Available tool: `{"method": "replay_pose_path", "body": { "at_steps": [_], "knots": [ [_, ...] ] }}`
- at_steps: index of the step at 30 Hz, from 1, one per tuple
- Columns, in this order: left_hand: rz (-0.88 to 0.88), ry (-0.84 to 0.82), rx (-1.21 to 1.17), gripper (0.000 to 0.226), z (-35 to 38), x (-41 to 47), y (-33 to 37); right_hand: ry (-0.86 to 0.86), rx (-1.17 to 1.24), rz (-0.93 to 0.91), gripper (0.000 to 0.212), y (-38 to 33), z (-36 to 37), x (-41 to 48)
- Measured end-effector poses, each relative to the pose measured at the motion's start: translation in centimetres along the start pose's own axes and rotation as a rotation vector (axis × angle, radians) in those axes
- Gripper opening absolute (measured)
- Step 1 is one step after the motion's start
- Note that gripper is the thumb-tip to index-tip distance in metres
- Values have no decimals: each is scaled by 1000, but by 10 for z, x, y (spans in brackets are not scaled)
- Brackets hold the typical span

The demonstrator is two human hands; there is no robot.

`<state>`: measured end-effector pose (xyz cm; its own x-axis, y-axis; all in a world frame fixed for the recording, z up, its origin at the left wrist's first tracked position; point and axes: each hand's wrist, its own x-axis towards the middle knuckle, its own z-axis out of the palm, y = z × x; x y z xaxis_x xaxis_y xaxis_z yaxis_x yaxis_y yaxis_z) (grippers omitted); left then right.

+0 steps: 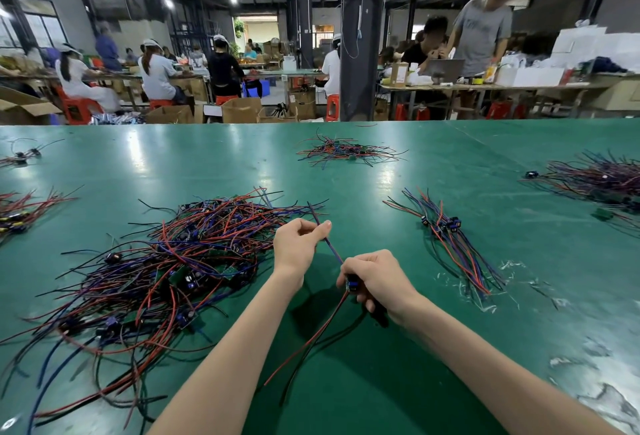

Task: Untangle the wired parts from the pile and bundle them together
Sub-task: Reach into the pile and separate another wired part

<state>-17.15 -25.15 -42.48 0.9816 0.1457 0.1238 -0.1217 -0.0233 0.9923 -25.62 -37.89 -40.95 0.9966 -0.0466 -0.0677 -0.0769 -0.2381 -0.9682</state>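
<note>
Pinching its leads in the left hand (298, 244) and gripping its board in the right hand (379, 282), a worker is holding one wired part (333, 249) beside the pile (156, 261); light and floppy, it probably handles best by the board.

Two slim forearms are showing here, the left forearm (235, 337) and the right forearm (485, 348), both looking bare from wrist to the frame's lower edge. The left hand (294, 244) and right hand (375, 277) are showing bare too, with the left thumbnail (327, 224) looking short and plain.
</note>
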Motion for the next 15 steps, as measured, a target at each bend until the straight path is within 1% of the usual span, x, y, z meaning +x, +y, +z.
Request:
{"method": "replay_pose_path", "body": {
  "at_steps": [4, 8, 12, 15],
  "knots": [
    [-21, 0, -42, 31, -3, 1, 1, -26, -2, -13, 29, -1, 4, -3],
    [21, 70, -6, 19, -5, 2, 4, -17, -12, -8, 28, -2, 3, -3],
    [58, 105, 82, 24, -8, 4, 5, -17, -33, -8, 27, -2, 3, -4],
    [-38, 74, -53, 29, -8, 4, 7, -13, -55, -2, 28, -2, 4, -4]
  ]
}}
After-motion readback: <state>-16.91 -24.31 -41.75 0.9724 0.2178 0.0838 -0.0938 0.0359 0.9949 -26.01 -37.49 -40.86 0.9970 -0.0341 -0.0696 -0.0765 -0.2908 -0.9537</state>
